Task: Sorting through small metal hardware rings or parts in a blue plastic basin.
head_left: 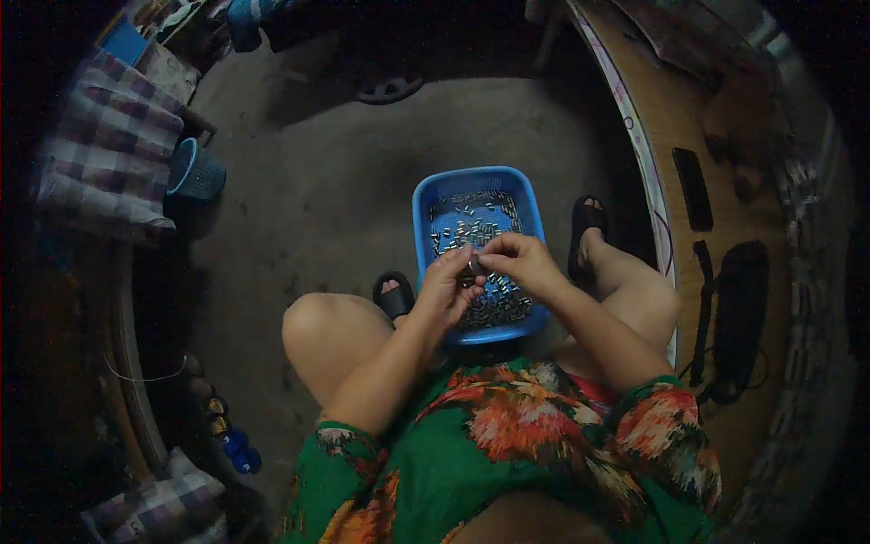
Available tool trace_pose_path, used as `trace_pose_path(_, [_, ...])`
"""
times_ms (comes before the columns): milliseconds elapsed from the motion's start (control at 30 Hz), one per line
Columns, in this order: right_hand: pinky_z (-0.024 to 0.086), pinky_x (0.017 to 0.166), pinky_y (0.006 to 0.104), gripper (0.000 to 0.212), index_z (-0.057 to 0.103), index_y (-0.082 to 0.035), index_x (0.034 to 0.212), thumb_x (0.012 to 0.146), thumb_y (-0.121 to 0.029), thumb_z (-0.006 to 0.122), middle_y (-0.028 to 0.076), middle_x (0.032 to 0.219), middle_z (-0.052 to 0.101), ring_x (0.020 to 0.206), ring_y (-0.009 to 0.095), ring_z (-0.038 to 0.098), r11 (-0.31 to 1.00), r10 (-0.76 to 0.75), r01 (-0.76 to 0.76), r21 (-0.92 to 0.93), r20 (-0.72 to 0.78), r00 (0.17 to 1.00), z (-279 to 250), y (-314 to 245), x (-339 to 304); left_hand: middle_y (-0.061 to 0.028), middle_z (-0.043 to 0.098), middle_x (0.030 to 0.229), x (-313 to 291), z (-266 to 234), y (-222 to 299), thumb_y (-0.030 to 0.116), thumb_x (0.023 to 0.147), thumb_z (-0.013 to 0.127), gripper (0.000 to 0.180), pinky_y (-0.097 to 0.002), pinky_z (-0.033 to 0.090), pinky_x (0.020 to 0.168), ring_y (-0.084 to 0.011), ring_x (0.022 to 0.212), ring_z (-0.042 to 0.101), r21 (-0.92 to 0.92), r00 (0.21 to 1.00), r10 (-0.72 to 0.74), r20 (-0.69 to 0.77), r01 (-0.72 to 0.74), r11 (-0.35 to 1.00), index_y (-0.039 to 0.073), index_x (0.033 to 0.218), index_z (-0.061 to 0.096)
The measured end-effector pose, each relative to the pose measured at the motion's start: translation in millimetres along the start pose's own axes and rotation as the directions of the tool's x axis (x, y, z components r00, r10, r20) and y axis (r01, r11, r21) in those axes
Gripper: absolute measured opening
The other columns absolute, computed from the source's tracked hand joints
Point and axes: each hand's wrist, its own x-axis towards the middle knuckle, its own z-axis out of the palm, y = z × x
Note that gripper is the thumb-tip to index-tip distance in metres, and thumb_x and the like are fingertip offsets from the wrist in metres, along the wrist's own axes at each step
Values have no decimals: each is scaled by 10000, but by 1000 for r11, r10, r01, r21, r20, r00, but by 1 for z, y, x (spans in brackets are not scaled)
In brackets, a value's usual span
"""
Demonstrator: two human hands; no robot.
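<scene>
Both my hands meet above a blue plastic basket (423,218) that holds many small shiny metal cylinders (480,227). My left hand (446,286) is closed, its thumb and fingers pinched round a small metal piece (475,264). From the right, my right hand (524,261) pinches at the same piece with thumb and forefinger. The piece is mostly covered by my fingertips, so its exact shape does not show. Below my hands, more cylinders lie heaped toward the near end of the basket.
At the right runs a long wooden table (675,299) with a dark phone (692,189) and a black bag-like item (739,317). A blue wastebasket (198,174) stands at left, beside a checked cloth (113,145). A round dark base (390,86) lies on the far floor.
</scene>
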Motion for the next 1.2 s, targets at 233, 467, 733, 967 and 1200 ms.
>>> trace_pose_path(233, [432,669,228,103,579,-15,812,735,-78,611,24,775,564,726,89,535,997,-47,46,-55,-32,998,6,-7,-4,-50,555,711,0,-1,0,265,840,506,233,-219,467,447,-126,546,540,-7,1000,-15,-6,15,1000,38,891,516])
trace_pose_path(467, [416,605,238,95,570,-11,765,707,-73,611,57,732,508,668,136,520,890,-310,253,-379,-97,946,12,-15,-12,-35,553,718,-5,5,2,243,836,515,183,-222,445,481,-116,570,522,12,999,-3,-42,4,1000,63,865,532])
trace_pose_path(733, [409,595,258,103,563,-6,757,699,-74,612,64,730,515,682,147,514,860,-349,274,-430,-105,931,13,-12,-11,-46,560,730,-3,-1,1,225,831,523,177,-226,454,491,-126,576,532,2,1000,1,-24,-1,1000,56,880,530])
trace_pose_path(967, [387,546,225,134,553,-27,773,715,-123,626,36,698,511,629,106,495,915,-310,256,-312,-136,941,16,-16,-9,-62,564,745,-4,0,3,218,831,515,200,-237,468,491,-144,595,546,-30,999,7,37,-6,1000,30,900,516])
trace_pose_path(1200, [372,503,196,232,500,-62,932,737,-120,612,26,764,534,624,87,498,970,130,-120,213,-36,991,-1,4,3,-78,565,745,-1,0,4,249,840,500,223,-228,440,486,-141,590,527,-25,998,-18,58,20,999,32,889,514])
